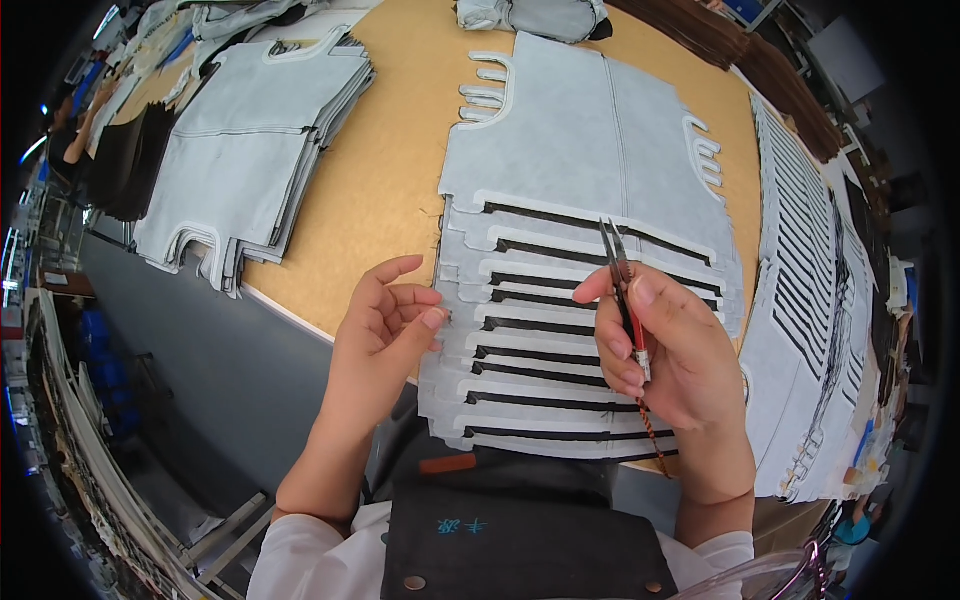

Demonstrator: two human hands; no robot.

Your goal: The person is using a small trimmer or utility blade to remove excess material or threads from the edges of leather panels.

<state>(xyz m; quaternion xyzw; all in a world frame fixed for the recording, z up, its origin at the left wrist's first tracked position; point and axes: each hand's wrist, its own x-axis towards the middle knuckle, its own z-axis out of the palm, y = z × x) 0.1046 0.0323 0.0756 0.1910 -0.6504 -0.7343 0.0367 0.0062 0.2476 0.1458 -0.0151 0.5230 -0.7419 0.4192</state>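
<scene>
A stack of pale grey fabric panels (555,115) lies in front of me, its near layers fanned into rows of white strips with black bands. In my right hand (690,350) is a pair of thread snips (625,300) with a red part on the handle and a brown twisted cord hanging from it. Their slim blades point away from me over the uppermost black band, slightly apart. My left hand (385,325) is at the left edge of the fanned layers, fingers loosely curled and apart, with nothing visible in them. Whether its fingertips touch the fabric, I cannot tell.
Another stack of grey panels (240,150) sits at the table's left edge, beside dark pieces (130,160). More black-striped panels (800,240) lie to the right. A grey bundle (535,18) and brown material (690,30) are at the far side of the tan tabletop (385,150).
</scene>
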